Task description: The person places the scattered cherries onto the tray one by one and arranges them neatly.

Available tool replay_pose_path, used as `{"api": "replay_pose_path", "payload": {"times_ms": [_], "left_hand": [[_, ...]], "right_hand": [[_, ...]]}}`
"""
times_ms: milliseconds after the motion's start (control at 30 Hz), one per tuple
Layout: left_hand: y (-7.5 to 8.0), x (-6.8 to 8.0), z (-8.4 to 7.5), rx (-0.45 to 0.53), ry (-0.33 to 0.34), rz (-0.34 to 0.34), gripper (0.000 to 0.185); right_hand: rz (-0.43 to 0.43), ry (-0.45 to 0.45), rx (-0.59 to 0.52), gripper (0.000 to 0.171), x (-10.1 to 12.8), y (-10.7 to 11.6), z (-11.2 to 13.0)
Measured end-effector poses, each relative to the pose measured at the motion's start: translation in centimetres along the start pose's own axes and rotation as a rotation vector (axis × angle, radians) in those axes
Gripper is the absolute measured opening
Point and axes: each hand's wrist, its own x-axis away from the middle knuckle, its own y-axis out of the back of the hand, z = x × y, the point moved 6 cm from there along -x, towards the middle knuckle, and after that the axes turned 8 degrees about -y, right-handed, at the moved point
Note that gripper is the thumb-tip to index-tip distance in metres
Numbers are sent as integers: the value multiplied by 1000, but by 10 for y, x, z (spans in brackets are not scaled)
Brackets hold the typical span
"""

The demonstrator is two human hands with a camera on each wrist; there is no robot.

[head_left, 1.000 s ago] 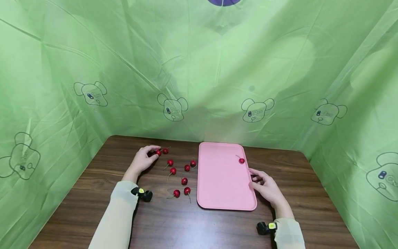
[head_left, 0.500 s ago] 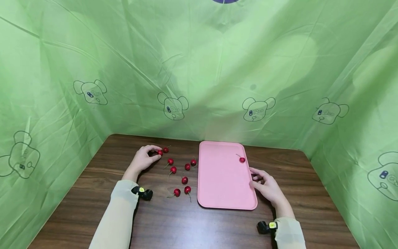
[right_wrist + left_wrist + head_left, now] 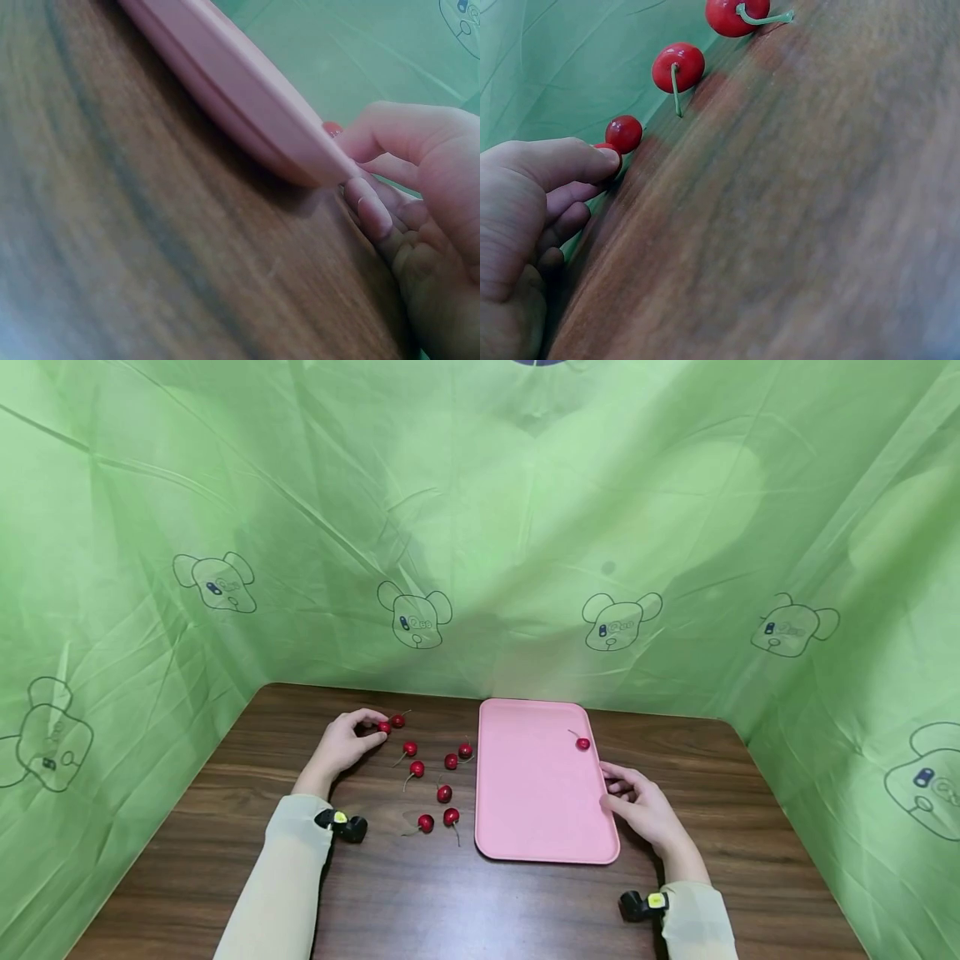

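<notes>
At the back left of the table, my left hand (image 3: 347,742) pinches a red cherry (image 3: 384,727) between thumb and fingers; the thumb (image 3: 592,159) covers much of it in the left wrist view. Right beside it lies another cherry (image 3: 623,133) with a stem. My right hand (image 3: 647,810) holds the right edge of a pink tray (image 3: 540,810), thumb at the rim and other fingers curled against the side and underside. One stemmed cherry (image 3: 582,744) lies on the tray near its right rim.
Several more stemmed cherries (image 3: 444,794) lie scattered on the brown wooden table (image 3: 420,902), between my left hand and the tray. A green cloth (image 3: 517,527) with printed bear outlines encloses the table at the back and both sides.
My left thumb and fingers have shifted slightly rightward around the cherry. The right hand and the tray stay in place.
</notes>
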Motion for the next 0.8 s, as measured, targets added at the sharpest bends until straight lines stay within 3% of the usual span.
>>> {"api": "replay_pose_path", "payload": {"times_ms": [267, 500, 800], "left_hand": [[1, 1, -1, 17, 14, -21, 24], [1, 2, -1, 95, 41, -54, 23], [2, 3, -2, 101, 42, -64, 24]], "right_hand": [[4, -13, -1, 57, 0, 0, 1], [4, -17, -13, 58, 1, 1, 1], [1, -4, -12, 58, 0, 0, 0]]}}
